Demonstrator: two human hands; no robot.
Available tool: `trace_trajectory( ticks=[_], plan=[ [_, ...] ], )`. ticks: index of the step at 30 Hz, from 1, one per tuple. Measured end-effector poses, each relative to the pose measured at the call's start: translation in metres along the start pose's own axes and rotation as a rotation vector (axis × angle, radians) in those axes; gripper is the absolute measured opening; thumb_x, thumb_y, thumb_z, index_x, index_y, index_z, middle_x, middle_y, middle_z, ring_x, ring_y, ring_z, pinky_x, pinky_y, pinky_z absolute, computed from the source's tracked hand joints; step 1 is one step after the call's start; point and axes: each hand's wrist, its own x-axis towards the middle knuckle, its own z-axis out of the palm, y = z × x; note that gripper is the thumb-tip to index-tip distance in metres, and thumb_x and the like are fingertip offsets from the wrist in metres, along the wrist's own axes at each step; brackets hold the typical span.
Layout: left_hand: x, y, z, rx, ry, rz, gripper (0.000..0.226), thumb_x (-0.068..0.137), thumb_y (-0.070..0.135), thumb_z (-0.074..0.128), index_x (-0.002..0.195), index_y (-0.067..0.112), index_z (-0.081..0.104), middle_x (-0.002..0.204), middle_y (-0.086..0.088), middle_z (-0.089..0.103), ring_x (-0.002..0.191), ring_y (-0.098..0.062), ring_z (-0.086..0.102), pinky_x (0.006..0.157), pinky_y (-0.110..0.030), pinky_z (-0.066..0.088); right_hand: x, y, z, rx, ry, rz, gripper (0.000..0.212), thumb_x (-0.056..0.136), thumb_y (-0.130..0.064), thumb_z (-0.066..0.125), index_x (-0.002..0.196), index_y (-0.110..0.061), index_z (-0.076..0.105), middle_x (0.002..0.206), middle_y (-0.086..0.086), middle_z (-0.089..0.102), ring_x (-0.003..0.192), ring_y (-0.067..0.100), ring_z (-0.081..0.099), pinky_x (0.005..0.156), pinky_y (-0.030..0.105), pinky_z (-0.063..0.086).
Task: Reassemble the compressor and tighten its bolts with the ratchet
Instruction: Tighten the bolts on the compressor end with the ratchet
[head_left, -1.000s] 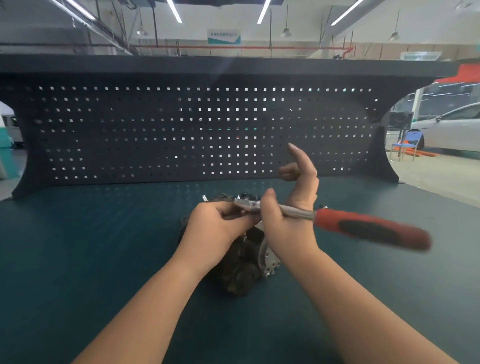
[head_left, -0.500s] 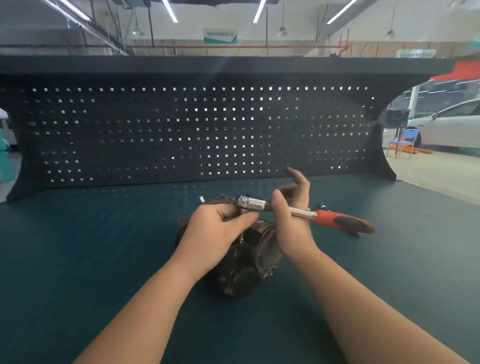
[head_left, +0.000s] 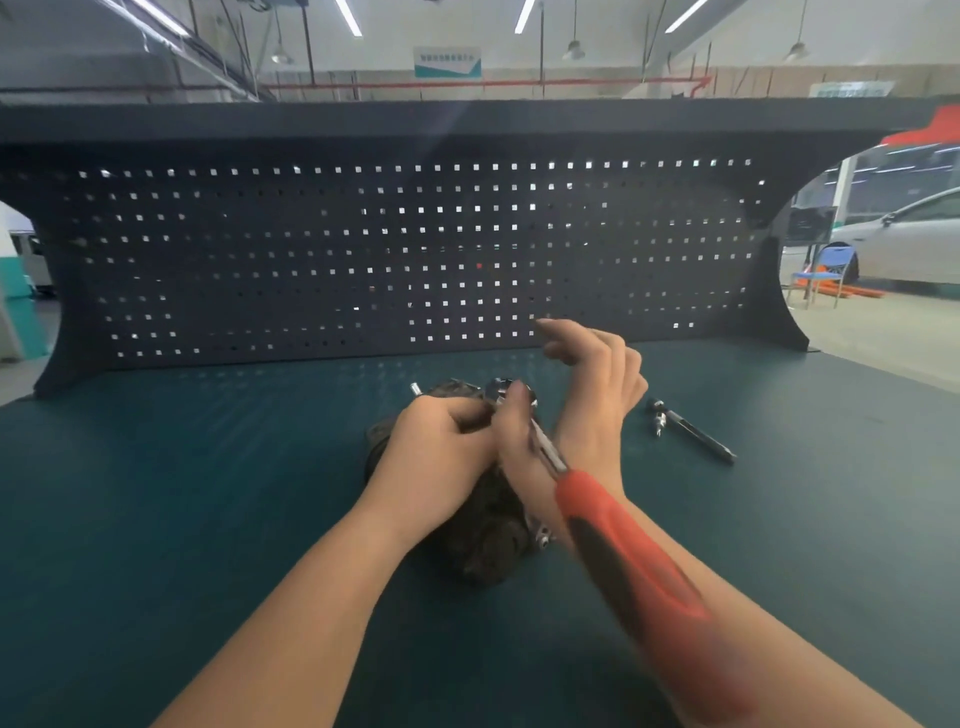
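Item: dark, grimy cast-metal compressor (head_left: 488, 540), lying on the dark teal bench mat (head_left: 171, 493) at centre frame, mostly hidden under my hands; a bright metal edge showed at its lower right.

Item: ratchet with chrome head and shaft and a red-and-black grip (head_left: 618, 540). Its head sat on top of the compressor; the handle ran toward the lower right of the frame, over my right forearm, its lower end blurred.

Item: my left hand (head_left: 441, 457), fingers curled over the top of the compressor beside the ratchet head. What exactly they pinched, I could not tell.

Item: my right hand (head_left: 587, 410), thumb laid along the ratchet shaft near the head, other fingers lifted and loosely spread toward the pegboard, not wrapped round the tool.

Item: slim black-and-chrome hand tool (head_left: 691, 431), lying on the mat right of centre, apart from the compressor.

Item: dark perforated pegboard back panel (head_left: 363, 249), across the middle of the frame.

Item: white car (head_left: 914, 239) and blue chair (head_left: 826, 270), far right edge.
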Motion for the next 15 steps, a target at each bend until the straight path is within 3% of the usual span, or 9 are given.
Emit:
trace_trajectory(
  ticks=[4, 7, 10, 12, 15],
  plan=[
    [0.001, 0.001, -0.003, -0.031, -0.097, 0.014, 0.010, 0.085, 0.022, 0.070, 0.087, 0.025, 0.079, 0.087, 0.007, 0.077, 0.087, -0.003, 0.070, 0.078, -0.015, 0.052, -0.002, 0.040, -0.015, 0.023, -0.060, 0.084, 0.053, 0.072, -0.045, 0.047, 0.119, -0.020, 0.047, 0.100, -0.004, 0.044, 0.096, 0.018, 0.044, 0.089, 0.039, 0.031],
    [0.002, -0.001, -0.002, 0.023, -0.053, -0.021, 0.011, 0.086, 0.026, 0.069, 0.087, 0.022, 0.079, 0.085, 0.007, 0.077, 0.090, -0.009, 0.071, 0.088, -0.029, 0.054, -0.002, 0.054, -0.013, 0.099, -0.136, 0.340, 0.070, 0.071, -0.060, 0.043, 0.129, -0.022, 0.042, 0.105, -0.005, 0.044, 0.104, 0.017, 0.043, 0.097, 0.044, 0.033],
    [0.000, -0.002, 0.004, 0.005, 0.028, 0.023, 0.007, 0.084, 0.027, 0.072, 0.083, 0.027, 0.079, 0.082, 0.010, 0.076, 0.087, -0.007, 0.071, 0.080, -0.025, 0.055, -0.004, 0.044, -0.008, 0.193, -0.078, 0.308, 0.048, 0.075, -0.042, 0.042, 0.123, -0.039, 0.037, 0.104, -0.014, 0.041, 0.102, 0.008, 0.041, 0.099, 0.052, 0.032],
    [-0.002, -0.005, 0.006, -0.043, 0.045, 0.033, 0.006, 0.083, 0.026, 0.074, 0.085, 0.029, 0.079, 0.083, 0.008, 0.077, 0.084, -0.005, 0.071, 0.076, -0.026, 0.055, 0.000, 0.030, -0.006, 0.236, 0.018, 0.199, 0.047, 0.074, -0.026, 0.043, 0.118, -0.040, 0.038, 0.104, -0.016, 0.040, 0.102, 0.013, 0.043, 0.097, 0.055, 0.033],
    [-0.003, -0.007, 0.009, -0.045, 0.057, 0.027, 0.006, 0.080, 0.027, 0.072, 0.079, 0.023, 0.076, 0.074, 0.003, 0.075, 0.072, -0.004, 0.064, 0.069, -0.033, 0.053, 0.002, 0.000, -0.001, 0.143, 0.120, 0.041, 0.054, 0.067, -0.012, 0.040, 0.117, -0.032, 0.046, 0.107, -0.011, 0.042, 0.102, 0.023, 0.045, 0.097, 0.041, 0.032]
  ],
)
